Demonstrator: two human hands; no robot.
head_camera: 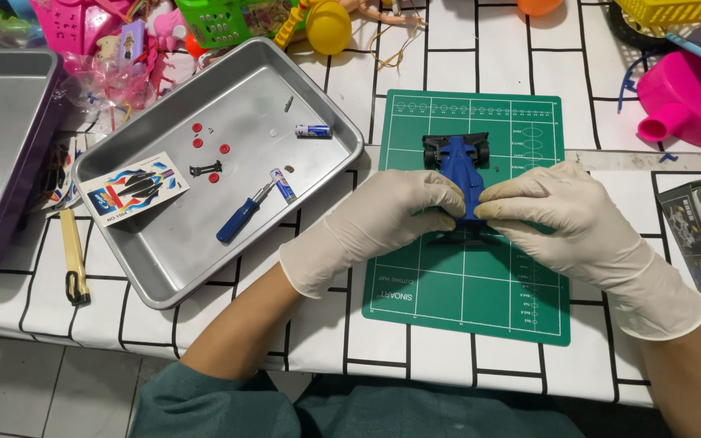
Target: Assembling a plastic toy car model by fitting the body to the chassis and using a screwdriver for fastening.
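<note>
Two metal trays sat on a white tablecloth [464,49] crossed with black lines, above a grey tiled floor. One tray [10,122] lay at the far left; the other tray [326,122] sat at an angle beside it and held a blue-handled screwdriver [241,217], two batteries [313,130], several small red discs [197,128], a small black part [205,169] and a sticker sheet [135,187]. Bright plastic toys crowded the far edge of the table, among them a pink watering can [687,93] at the right. A green cutting mat [472,292] lay near the middle.

On that mat rested a blue toy car [458,166], long and narrow like a racing car, with black wheels showing at its far end (its near end was hidden under the fingers).

Both hands wore pale gloves. The left hand [383,215] curled in from the left and the right hand [561,215] from the right, fingers bent and closed on the car's near half, the fingertips of the two hands nearly meeting over the blue body. Each hand gripped the car from its own side and pressed it against the mat.
</note>
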